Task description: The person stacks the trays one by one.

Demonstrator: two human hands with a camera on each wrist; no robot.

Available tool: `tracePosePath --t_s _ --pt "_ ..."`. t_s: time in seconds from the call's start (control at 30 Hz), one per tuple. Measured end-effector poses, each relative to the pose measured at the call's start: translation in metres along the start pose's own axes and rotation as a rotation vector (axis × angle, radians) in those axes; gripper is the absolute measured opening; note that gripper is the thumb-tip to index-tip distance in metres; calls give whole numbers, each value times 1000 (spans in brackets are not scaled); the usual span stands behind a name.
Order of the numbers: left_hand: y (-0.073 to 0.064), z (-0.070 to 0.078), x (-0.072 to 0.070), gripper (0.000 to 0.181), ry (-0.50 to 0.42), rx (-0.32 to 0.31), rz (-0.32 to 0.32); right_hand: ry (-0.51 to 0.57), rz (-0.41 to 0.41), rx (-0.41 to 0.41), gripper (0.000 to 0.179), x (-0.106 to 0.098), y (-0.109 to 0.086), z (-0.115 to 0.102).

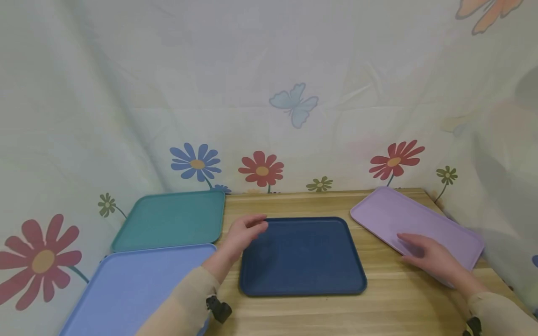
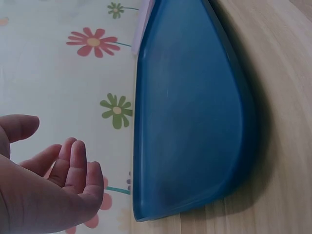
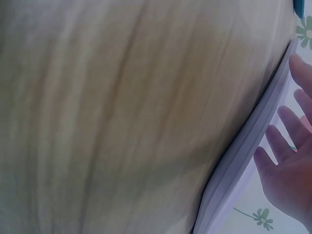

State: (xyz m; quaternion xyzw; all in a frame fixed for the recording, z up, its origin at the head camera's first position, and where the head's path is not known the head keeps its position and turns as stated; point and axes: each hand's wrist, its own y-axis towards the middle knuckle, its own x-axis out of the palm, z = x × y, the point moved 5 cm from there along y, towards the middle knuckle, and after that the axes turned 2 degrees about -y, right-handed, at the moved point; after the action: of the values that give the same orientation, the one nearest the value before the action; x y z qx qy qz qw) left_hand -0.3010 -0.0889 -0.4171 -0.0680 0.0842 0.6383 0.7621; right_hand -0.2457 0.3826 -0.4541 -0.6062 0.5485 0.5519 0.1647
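A dark blue tray [image 1: 304, 256] lies flat in the middle of the wooden table. My left hand [image 1: 243, 234] hovers near its upper left corner, holding nothing; the left wrist view shows that hand [image 2: 61, 187] with loosely bent fingers, apart from the tray [image 2: 190, 112]. At the right, a light purple tray [image 1: 414, 217] lies at a slant. Over its near edge is my right hand [image 1: 430, 256], thumb and fingers spread around no object. In the right wrist view the fingers [image 3: 280, 144] appear beside the purple tray's rim [image 3: 239, 151]; whether they touch it I cannot tell.
A green tray [image 1: 172, 219] lies at the back left, with a periwinkle blue tray [image 1: 138, 280] in front of it, partly covered by my left sleeve [image 1: 185, 298]. A flower-printed cloth [image 1: 235, 93] hangs behind the wooden table [image 1: 319, 315] and along its sides.
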Motion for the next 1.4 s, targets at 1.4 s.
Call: tracePosePath --t_s 1.4 --pt "2 -2 50 40 -151 -10 -94 43 -18 -244 56 7 -23 14"
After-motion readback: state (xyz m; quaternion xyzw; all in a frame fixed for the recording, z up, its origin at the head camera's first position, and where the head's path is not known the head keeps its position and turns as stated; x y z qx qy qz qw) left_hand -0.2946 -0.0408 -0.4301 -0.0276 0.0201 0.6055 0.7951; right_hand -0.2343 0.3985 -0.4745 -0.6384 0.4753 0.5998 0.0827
